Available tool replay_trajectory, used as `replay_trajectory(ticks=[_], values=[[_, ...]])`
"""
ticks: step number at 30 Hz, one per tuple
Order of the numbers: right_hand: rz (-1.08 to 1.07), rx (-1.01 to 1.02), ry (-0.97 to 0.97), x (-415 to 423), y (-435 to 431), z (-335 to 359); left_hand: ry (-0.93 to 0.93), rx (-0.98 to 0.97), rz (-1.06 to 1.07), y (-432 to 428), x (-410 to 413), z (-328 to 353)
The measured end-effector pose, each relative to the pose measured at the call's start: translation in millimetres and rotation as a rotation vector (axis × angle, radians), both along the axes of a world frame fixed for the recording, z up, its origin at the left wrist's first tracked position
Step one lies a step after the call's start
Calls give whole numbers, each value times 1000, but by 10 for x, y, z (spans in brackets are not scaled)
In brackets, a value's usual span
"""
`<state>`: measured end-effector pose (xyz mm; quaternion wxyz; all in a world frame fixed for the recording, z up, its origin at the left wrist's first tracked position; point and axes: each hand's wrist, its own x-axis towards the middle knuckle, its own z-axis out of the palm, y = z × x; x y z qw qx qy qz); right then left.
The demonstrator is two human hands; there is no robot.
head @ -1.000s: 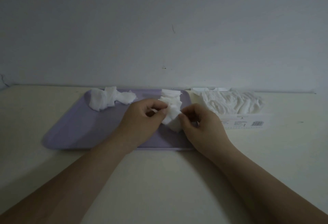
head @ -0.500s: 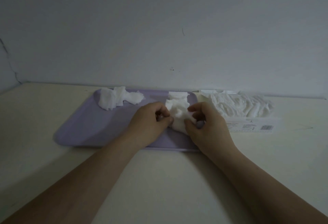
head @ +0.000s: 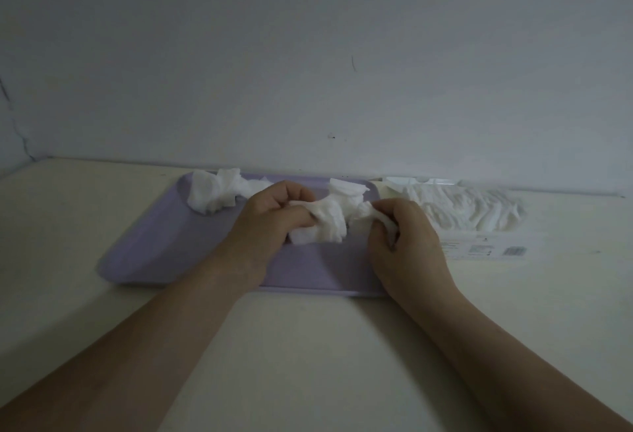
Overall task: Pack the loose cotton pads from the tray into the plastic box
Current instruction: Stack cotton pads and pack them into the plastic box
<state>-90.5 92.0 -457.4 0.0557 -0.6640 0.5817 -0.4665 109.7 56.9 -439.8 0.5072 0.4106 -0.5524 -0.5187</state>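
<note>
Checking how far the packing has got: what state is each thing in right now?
Left hand, gripping a wad of pads.
Right hand, pinching a smaller wad.
Tray, flat on the table, holding loose pads.
Corner pile, loose on the tray, untouched.
Back stack, resting on the tray behind the hands.
Plastic box, open, filled with pads.

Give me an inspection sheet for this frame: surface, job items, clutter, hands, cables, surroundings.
Surface: cream table, dimly lit.
Job's things: purple tray on the table; loose heap of pads at its far left corner; small stack at its far right; plastic box right of the tray, rows of pads inside.
Clutter: nothing seen.
Hands: left hand grips a bunch of pads over the tray; right hand pinches a smaller wad.
Cables: nothing seen.
Surroundings: plain wall, a crack at far left.
</note>
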Motion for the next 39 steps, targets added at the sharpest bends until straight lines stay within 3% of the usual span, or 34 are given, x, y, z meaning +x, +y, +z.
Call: replay_trajectory(ticks=[5, 9, 20, 24, 30, 39], values=[[50, 96, -133, -31, 64, 81, -10, 27, -336, 60, -2, -32], [150, 194, -233, -69, 96, 93, -193, -38, -224, 101, -54, -28], [381, 313, -320, -125, 101, 102, -275, -141, -74, 76, -60, -70], [313, 262, -98, -71, 132, 83, -350, -141, -17, 47, -82, -90], [242, 211, -39, -42, 147, 130, -501, -234, -102, 51, -122, -77], [338, 453, -289, 128, 159, 229, -474, -166, -184, 82, -123, -13]])
